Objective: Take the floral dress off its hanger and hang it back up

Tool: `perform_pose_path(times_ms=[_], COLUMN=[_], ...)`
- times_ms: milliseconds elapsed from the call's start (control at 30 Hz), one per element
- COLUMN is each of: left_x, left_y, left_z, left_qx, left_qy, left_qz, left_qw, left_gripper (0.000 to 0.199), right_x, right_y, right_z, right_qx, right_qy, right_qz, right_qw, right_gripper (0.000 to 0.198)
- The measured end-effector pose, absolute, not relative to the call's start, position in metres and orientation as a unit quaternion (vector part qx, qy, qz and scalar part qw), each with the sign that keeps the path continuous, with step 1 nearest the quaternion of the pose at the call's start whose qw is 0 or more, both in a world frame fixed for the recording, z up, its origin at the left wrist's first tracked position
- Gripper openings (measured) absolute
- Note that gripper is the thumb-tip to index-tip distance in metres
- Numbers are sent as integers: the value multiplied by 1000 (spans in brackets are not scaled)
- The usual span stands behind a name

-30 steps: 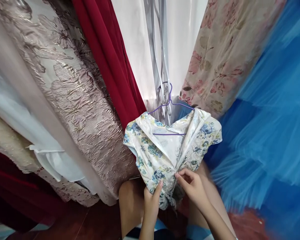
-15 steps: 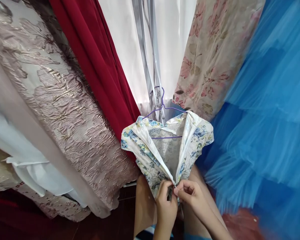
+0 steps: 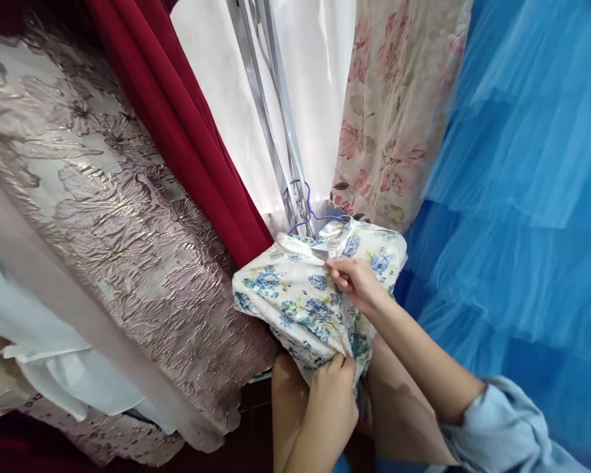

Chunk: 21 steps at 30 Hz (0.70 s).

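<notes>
A white garment with blue and yellow flowers (image 3: 290,295) hangs in front of me on a purple hanger (image 3: 309,203). Near its neckline, my right hand (image 3: 357,282) is closed in a pinch at the top of the back opening; the zipper pull itself is hidden by the fingers. Lower down, my left hand (image 3: 332,394) grips the garment's cloth below the opening, its fingers curled into the fabric. The two edges of the opening now lie together between the hands. My bare legs show behind the garment.
Grey ribbons (image 3: 270,98) hang above the hanger before a white cloth (image 3: 217,72). On the left hang a red fabric (image 3: 177,131) and a shiny pink textured gown (image 3: 128,249). A floral beige cloth (image 3: 379,118) and a blue tulle dress (image 3: 512,197) hang to the right.
My right hand has moved up from the bottom of the opening to the neckline, and the zipper opening has closed. My left hand stays low on the cloth.
</notes>
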<state>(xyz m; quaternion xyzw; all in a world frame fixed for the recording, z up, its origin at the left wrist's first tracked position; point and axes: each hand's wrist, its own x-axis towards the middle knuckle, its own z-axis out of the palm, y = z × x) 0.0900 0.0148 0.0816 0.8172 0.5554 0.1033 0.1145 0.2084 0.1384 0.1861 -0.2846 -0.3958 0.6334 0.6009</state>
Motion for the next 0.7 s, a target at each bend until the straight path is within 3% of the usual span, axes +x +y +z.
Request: perform_pose_path(times_ms=[133,267,367,467,567,633,700], left_x=[89,77,64,59,60,62,63], left_y=[21,33,52,80,112,129,139], left_z=[69,63,95,151,197,213,219], left_qx=[824,802,728,699,748,776,789], left_qy=[551,503,499,460,405,380,374], left_qz=[65,251,424,524,515,498,486], left_qw=[117,203,202,159,111,77,43], left_gripper=[42,26,24,42,32,19,18], right_x=[207,208,210,212,213,215,217], right_y=[155,145,134,129,129,132,137], right_z=[211,209,202,199,197,193,188], right_qx=[-281,-309,-309,-307,-301,-288,-273], right_qy=[-413,-458,-492,-517,-534,-530,-508], right_qz=[616,560,518,500,492,514,558], right_qw=[609,617,628,624,618,610,597], right_gripper=[23,23,25,28,28,28,28])
